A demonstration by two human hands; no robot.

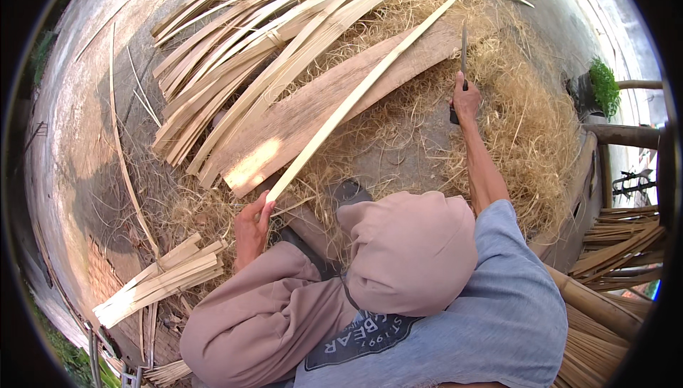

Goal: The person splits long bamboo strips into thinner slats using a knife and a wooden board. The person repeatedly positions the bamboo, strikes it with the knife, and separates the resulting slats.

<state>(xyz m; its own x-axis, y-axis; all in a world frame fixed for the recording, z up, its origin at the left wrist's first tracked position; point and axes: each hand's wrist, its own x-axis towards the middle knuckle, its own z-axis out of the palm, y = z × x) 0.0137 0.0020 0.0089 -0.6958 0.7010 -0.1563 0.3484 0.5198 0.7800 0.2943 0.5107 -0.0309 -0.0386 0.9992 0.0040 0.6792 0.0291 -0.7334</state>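
Just beyond a brownish-pink trousered leg (pixel 249 310), the left hand (pixel 250 228) pinches the near end of a long, flat, pale wooden strip (pixel 359 100), which slants over a broad brown wooden plank (pixel 299 118). Farther off, well apart, the right hand (pixel 467 100) grips a black-handled knife (pixel 464 54) beside curly tan shavings (pixel 526 103). Beyond lie bundled pale strips (pixel 217 89).

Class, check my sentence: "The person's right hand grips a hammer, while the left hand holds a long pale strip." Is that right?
Not quite: the right hand grips a knife, not a hammer, as the head view shows. The left hand does hold a long pale strip.
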